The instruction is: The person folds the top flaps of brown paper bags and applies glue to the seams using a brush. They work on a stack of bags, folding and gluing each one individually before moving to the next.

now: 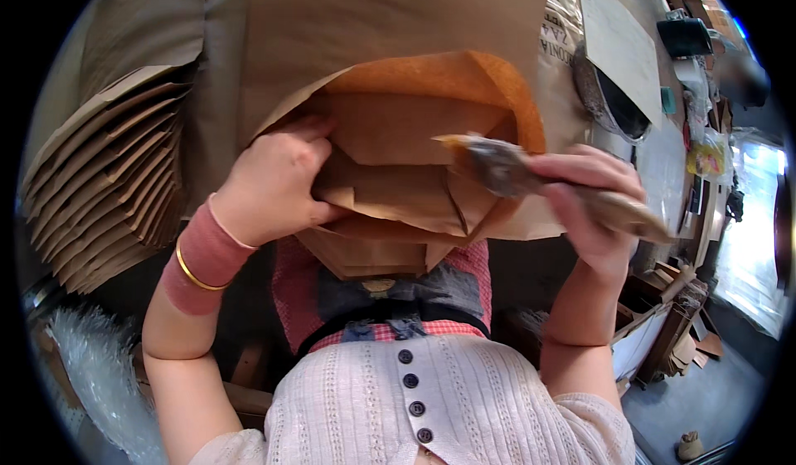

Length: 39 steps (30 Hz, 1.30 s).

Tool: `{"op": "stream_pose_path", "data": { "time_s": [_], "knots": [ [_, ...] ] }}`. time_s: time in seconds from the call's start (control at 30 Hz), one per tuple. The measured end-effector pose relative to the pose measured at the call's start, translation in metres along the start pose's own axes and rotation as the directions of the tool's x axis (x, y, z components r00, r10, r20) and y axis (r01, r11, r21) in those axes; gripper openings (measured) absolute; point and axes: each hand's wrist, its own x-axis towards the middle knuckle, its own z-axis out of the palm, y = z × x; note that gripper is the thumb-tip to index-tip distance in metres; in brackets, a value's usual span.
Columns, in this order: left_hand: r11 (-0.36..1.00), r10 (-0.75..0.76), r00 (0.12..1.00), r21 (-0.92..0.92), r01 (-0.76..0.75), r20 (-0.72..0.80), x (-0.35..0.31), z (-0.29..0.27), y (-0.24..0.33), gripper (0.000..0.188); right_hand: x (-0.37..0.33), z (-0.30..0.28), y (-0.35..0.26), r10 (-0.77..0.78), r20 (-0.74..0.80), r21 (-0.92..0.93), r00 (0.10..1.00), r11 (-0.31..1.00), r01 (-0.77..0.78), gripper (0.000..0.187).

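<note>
A large brown paper bag point(398, 17) lies in front of me with its near end gaping. A wet-looking orange-brown band lines the far rim of that opening. My left hand point(286, 175) grips the bag at the left of its mouth, fingers curled into the opening and thumb near the lower flap. In my right hand point(593, 191) is a brush point(497, 165), its handle wrapped by my fingers. The brush's yellowish, wet-looking tip points left over the right part of the opening. Motion blurs the brush and right hand slightly.
To the left rests a fanned stack of brown paper bags point(108, 183). A dark, bowl-like container point(609, 92) stands at the right, partly covered by a pale board point(618, 38). Clear plastic wrapping point(99, 382) lies at lower left; cardboard scraps point(696, 345) lie at lower right.
</note>
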Motion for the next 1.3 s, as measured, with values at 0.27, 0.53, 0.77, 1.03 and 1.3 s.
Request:
{"op": "stream_pose_path", "data": {
  "time_s": [0.27,0.53,0.77,1.03,1.3],
  "knots": [
    [0.999,-0.055,0.997,0.006,0.054,0.057,0.0,0.0,0.002,0.045,0.044,0.065,0.042,-0.129,0.347,-0.029,0.929,0.988,0.149,0.023],
    [0.979,-0.128,0.99,-0.15,0.135,0.06,0.005,-0.003,-0.001,0.022,0.013,0.023,0.03,0.334,-0.133,-0.072,0.933,0.936,-0.346,0.012],
    [0.961,-0.278,0.928,-0.071,0.269,-0.248,0.019,0.033,-0.006,0.011,-0.01,0.067,0.021,0.535,-0.199,0.185,0.821,0.843,-0.505,0.009],
    [0.925,-0.37,0.884,-0.204,0.321,-0.286,0.041,0.025,-0.021,0.02,0.02,0.133,0.014,0.527,-0.113,0.434,0.842,0.789,-0.436,0.01],
    [0.941,-0.286,0.898,0.078,0.329,-0.336,0.044,0.031,-0.004,0.013,-0.025,0.066,0.023,0.484,-0.343,-0.243,0.805,0.782,-0.574,0.007]
  ]
}}
